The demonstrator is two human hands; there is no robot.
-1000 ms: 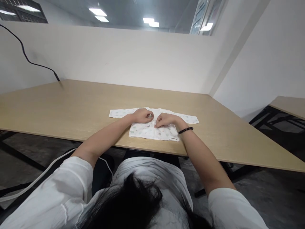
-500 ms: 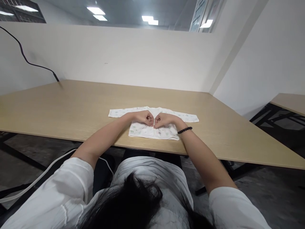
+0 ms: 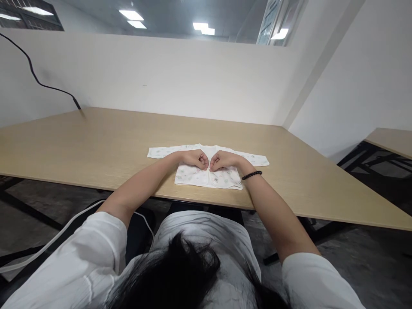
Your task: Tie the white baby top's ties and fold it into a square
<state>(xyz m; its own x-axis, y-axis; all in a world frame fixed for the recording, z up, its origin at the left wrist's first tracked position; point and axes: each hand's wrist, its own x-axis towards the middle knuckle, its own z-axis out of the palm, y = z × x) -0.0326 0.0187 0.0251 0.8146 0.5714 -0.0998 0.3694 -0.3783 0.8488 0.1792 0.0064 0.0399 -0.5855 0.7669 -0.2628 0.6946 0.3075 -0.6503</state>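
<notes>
A small white long-sleeved baby shirt (image 3: 193, 178) with a faint printed pattern lies spread on the table, sleeves stretched out to both sides and hem toward me. My left hand (image 3: 197, 158) is closed in a pinch at the shirt's front middle. Close beside it, my right hand (image 3: 222, 159) pinches the same centre line from the other side. The two sets of fingertips are nearly touching. Whatever small part of the front edge sits between them is too small to make out. Both hands cover part of the chest.
The light wooden table (image 3: 106, 141) reaches back to a white wall (image 3: 206, 77) with a window above. A black cable (image 3: 54, 89) hangs down to the table's far left. Another table (image 3: 391, 139) stands at the right. A white cable (image 3: 61, 231) runs below on the left.
Both hands stay at the shirt's centre, with the fingertips shifted very slightly. The shirt lies as before, and the view has moved a little.
</notes>
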